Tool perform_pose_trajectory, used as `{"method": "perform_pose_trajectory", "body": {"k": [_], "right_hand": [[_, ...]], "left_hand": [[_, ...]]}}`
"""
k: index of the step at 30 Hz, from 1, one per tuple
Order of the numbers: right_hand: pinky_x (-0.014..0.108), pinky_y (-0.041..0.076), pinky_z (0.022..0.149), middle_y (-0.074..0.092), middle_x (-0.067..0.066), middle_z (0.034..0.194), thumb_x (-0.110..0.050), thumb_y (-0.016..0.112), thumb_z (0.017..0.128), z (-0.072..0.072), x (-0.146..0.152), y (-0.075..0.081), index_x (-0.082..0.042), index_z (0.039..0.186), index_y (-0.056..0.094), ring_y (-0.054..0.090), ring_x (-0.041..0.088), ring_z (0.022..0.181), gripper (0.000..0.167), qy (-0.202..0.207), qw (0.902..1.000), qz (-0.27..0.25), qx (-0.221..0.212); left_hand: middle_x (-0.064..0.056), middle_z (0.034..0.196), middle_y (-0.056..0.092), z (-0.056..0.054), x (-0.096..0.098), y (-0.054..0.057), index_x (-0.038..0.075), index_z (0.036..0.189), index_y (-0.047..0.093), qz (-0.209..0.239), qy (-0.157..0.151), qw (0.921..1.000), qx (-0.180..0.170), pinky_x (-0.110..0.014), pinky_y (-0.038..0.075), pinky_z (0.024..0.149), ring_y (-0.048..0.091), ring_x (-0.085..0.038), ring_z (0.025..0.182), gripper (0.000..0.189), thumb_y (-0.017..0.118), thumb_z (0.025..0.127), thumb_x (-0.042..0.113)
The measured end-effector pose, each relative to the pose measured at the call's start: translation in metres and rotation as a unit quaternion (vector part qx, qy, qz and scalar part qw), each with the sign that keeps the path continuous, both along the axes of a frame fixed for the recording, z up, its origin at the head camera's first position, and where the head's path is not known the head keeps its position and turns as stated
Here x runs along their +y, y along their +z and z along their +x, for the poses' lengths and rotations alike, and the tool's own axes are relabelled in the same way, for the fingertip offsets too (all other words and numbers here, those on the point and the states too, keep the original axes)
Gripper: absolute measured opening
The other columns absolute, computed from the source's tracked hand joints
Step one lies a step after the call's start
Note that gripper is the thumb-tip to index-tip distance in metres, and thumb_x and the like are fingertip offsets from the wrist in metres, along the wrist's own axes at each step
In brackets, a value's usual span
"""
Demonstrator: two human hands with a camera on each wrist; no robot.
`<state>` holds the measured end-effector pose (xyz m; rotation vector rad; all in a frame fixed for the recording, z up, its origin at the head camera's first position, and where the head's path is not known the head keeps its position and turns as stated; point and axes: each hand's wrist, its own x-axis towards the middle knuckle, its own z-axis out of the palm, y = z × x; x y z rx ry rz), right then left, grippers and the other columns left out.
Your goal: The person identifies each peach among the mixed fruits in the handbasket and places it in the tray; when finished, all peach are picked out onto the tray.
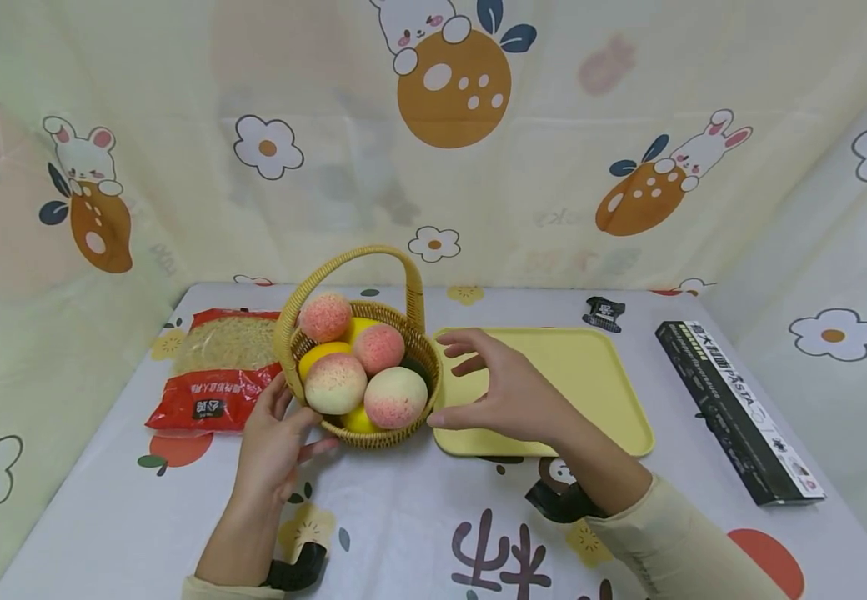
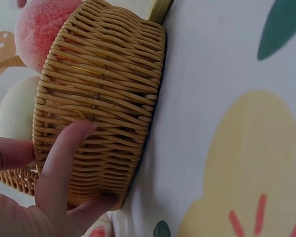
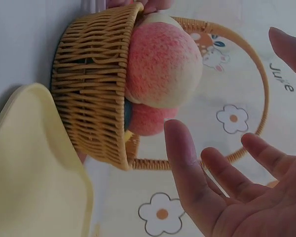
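A wicker basket (image 1: 383, 439) with a tall arched handle holds several peaches (image 1: 396, 398), pink and pale, over yellow fruit (image 1: 324, 357) and a dark green piece, mostly covered. At its left side my left hand (image 1: 274, 442) rests with spread fingers. In the left wrist view one fingertip (image 2: 86, 129) lies against the woven wall (image 2: 98, 94), another finger comes up to the rim and one is low near the base. My right hand (image 1: 504, 387) is at the basket's right side, over the tray, thumb and fingers spread in a wide curve around nothing.
A pale yellow tray (image 1: 576, 383) lies right of the basket. Left stands a red-and-clear packet (image 1: 216, 367) of grainy food. A long black box (image 1: 737, 417) lies at the right, and a small black wrapper (image 1: 603, 314) at the back. Patterned cloth hangs behind.
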<state>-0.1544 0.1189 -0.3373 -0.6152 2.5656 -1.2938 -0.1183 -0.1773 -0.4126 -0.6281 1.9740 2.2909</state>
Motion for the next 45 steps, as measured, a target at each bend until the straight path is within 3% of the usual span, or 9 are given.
{"method": "perform_pose_trajectory", "body": {"k": [6, 12, 19, 27, 37, 45], "right_hand": [[0.053, 0.057, 0.102, 0.059, 0.000, 0.148, -0.041, 0.095, 0.075, -0.009, -0.015, -0.007, -0.027, 0.149, 0.052, 0.062, 0.031, 0.130, 0.086, 0.015, 0.9997, -0.006, -0.020], [0.055, 0.054, 0.107, 0.061, 0.003, 0.144, -0.038, 0.095, 0.073, -0.016, -0.032, -0.021, -0.020, 0.145, 0.057, 0.060, 0.029, 0.126, 0.083, 0.034, 0.9985, -0.031, -0.031], [0.040, 0.058, 0.097, 0.062, -0.005, 0.131, -0.040, 0.097, 0.071, -0.015, -0.050, -0.034, -0.018, 0.140, 0.060, 0.063, 0.023, 0.116, 0.081, 0.044, 0.9972, -0.051, -0.031], [0.038, 0.058, 0.090, 0.064, -0.004, 0.126, -0.034, 0.098, 0.070, -0.015, -0.064, -0.040, -0.017, 0.131, 0.066, 0.061, 0.019, 0.108, 0.071, 0.008, 0.9980, -0.061, -0.014], [0.036, 0.052, 0.084, 0.062, 0.002, 0.122, -0.035, 0.099, 0.064, -0.013, -0.077, -0.043, -0.019, 0.125, 0.071, 0.053, 0.019, 0.108, 0.070, -0.005, 0.9996, -0.020, 0.022], [0.036, 0.052, 0.084, 0.064, 0.001, 0.117, -0.031, 0.101, 0.062, -0.011, -0.081, -0.042, -0.019, 0.119, 0.067, 0.056, 0.019, 0.105, 0.068, -0.017, 0.9989, 0.010, 0.042]], "left_hand": [[0.002, 0.177, 0.022, 0.001, 0.000, 0.000, 0.026, 0.171, 0.018, -0.003, 0.002, 1.0000, 0.003, -0.041, 0.068, 0.079, 0.058, -0.033, 0.135, 0.088, 0.064, 0.099, 0.009], [0.002, 0.177, 0.023, 0.001, 0.000, -0.001, 0.027, 0.171, 0.018, -0.007, 0.002, 1.0000, 0.004, -0.042, 0.067, 0.081, 0.058, -0.033, 0.135, 0.087, 0.065, 0.099, 0.010], [0.001, 0.177, 0.022, 0.001, 0.000, -0.002, 0.027, 0.171, 0.017, -0.007, 0.005, 1.0000, -0.001, -0.042, 0.067, 0.082, 0.057, -0.034, 0.135, 0.088, 0.064, 0.099, 0.009], [0.002, 0.176, 0.024, 0.000, 0.001, -0.002, 0.028, 0.171, 0.019, -0.010, 0.005, 0.9999, 0.000, -0.040, 0.068, 0.080, 0.059, -0.033, 0.134, 0.087, 0.066, 0.099, 0.011], [0.000, 0.176, 0.024, 0.000, 0.002, -0.003, 0.027, 0.170, 0.021, -0.015, 0.006, 0.9999, 0.006, -0.039, 0.068, 0.078, 0.062, -0.034, 0.130, 0.086, 0.066, 0.099, 0.012], [0.000, 0.176, 0.025, -0.001, 0.002, -0.003, 0.027, 0.170, 0.022, -0.017, 0.008, 0.9998, 0.006, -0.041, 0.068, 0.080, 0.063, -0.034, 0.128, 0.086, 0.068, 0.099, 0.014]]}}
